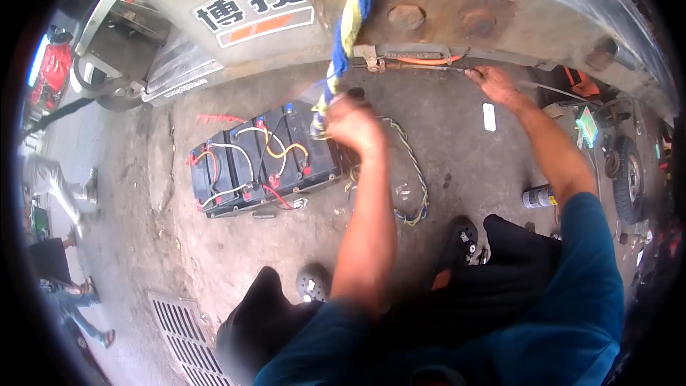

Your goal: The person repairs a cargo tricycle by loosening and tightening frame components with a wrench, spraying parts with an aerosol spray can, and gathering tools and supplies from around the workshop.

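My left hand (351, 126) is smeared by motion beside the lower end of a twisted blue and yellow-white rope (350, 25), which hangs down in front of the machine. Its fingers do not show clearly, so I cannot tell if they grip the rope. On the right, my right hand (493, 84) is closed on the end of a thin metal rod (432, 67). That rod runs left under the machine's rusty lower edge to a small bracket. Below my left hand a block of dark batteries (268, 154) with red, white and yellow wires sits on the ground.
A rope loop (421, 179) lies right of the batteries. A white phone-like slab (489, 117), a can (537, 196) and a small wheel (627, 180) are on the right. A drain grate (182, 322) is at lower left; people walk along the left edge.
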Demonstrator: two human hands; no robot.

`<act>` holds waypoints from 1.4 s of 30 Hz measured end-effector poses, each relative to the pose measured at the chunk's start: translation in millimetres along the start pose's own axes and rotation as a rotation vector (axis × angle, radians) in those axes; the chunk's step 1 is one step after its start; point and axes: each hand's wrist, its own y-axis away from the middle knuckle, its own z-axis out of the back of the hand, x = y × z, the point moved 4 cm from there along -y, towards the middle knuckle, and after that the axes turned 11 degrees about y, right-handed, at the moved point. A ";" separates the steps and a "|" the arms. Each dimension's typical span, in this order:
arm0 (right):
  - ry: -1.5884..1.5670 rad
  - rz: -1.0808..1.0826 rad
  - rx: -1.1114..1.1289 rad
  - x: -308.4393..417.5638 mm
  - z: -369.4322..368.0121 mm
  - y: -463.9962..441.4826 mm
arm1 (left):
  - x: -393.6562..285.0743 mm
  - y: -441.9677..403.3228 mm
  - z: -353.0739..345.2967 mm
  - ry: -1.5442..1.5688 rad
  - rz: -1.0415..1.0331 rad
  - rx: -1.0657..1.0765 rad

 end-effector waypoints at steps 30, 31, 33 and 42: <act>0.015 -0.051 0.243 50.0 50.1 27.8 | 92.7 72.0 49.9 -1.052 0.428 0.498; 0.034 -0.043 0.212 46.8 47.6 25.2 | 96.9 81.4 61.2 -1.082 0.441 0.500; 0.054 -0.052 0.137 33.3 36.5 22.1 | 102.4 95.8 77.5 -1.160 0.453 0.531; 0.126 0.014 0.050 -5.3 9.4 4.6 | 112.7 112.6 99.6 -1.299 0.439 0.595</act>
